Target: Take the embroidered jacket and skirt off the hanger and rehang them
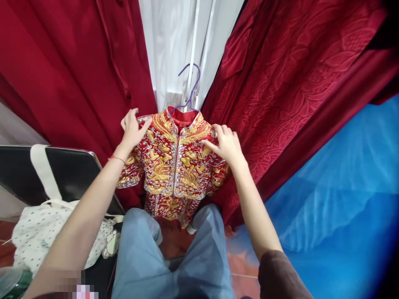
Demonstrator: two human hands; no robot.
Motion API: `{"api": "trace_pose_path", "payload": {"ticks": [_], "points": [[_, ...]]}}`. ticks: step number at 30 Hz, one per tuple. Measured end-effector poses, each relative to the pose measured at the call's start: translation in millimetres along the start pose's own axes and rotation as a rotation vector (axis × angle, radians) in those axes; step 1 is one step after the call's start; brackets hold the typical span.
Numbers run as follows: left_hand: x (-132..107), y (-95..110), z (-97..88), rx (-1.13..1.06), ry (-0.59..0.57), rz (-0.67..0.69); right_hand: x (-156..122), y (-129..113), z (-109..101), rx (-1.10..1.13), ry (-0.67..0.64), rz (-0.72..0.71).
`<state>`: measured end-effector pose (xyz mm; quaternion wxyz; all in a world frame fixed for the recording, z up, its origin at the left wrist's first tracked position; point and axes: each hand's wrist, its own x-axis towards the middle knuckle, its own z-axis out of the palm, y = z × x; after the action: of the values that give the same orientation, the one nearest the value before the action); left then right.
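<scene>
A small red jacket with gold and silver embroidery hangs in front of me on a purple wire hanger. My left hand rests on the jacket's left shoulder, fingers spread and partly curled over its edge. My right hand lies on the right shoulder, its fingers stretched across the embroidery. A matching embroidered skirt shows below the jacket's hem. My legs in blue jeans are at the bottom of the view.
Dark red garments hang at the left and patterned red cloth at the right, with white fabric between them. Blue plastic sheeting covers the right side. A white dotted bag sits on a black chair at the left.
</scene>
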<state>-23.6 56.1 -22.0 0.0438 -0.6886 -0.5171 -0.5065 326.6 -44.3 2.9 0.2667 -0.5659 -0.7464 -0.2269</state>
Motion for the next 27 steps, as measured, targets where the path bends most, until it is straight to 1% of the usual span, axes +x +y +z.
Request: {"api": "trace_pose_path", "payload": {"ticks": [2, 3, 4, 7, 11, 13, 14, 15, 17, 19, 21, 22, 23, 25, 27], "points": [[13, -8, -1.3, -0.03, -0.173, 0.039, -4, 2, 12, -0.04, -0.05, -0.018], [14, -11, -3.3, -0.038, -0.217, 0.051, -6, 3, 17, -0.061, -0.05, -0.006], [13, -12, -6.2, -0.037, -0.226, 0.053, -7, 3, 22, -0.08, -0.042, 0.011], [1, -12, -20.4, 0.029, -0.15, 0.031, -1, 8, 29, -0.119, -0.027, 0.049], [-6, -1, -41.9, 0.106, -0.052, 0.016, 14, 17, 26, -0.118, -0.058, 0.04], [-4, 5, -50.9, 0.084, -0.03, 0.018, 18, 21, 24, -0.094, -0.027, 0.022], [-3, 7, -54.7, 0.054, -0.045, 0.017, 19, 23, 24, -0.074, 0.0, 0.016], [-1, 9, -58.2, 0.011, -0.084, 0.01, 19, 25, 24, -0.047, 0.026, 0.014], [2, 11, -63.9, -0.105, -0.21, -0.035, 19, 27, 26, 0.025, 0.05, 0.018], [5, 12, -67.9, -0.202, -0.347, -0.109, 20, 29, 28, 0.119, 0.031, 0.017], [9, 13, -70.0, -0.207, -0.421, -0.17, 24, 29, 31, 0.222, 0.005, 0.014], [10, 14, -70.1, -0.179, -0.441, -0.171, 27, 29, 31, 0.272, 0.0, 0.024], [12, 17, -69.6, -0.142, -0.455, -0.146, 30, 28, 32, 0.317, -0.003, 0.045], [15, 24, -66.9, -0.06, -0.46, -0.042, 37, 24, 32, 0.38, -0.009, 0.107], [15, 32, -63.1, 0.027, -0.417, 0.059, 43, 19, 30, 0.384, 0.006, 0.171]]}}
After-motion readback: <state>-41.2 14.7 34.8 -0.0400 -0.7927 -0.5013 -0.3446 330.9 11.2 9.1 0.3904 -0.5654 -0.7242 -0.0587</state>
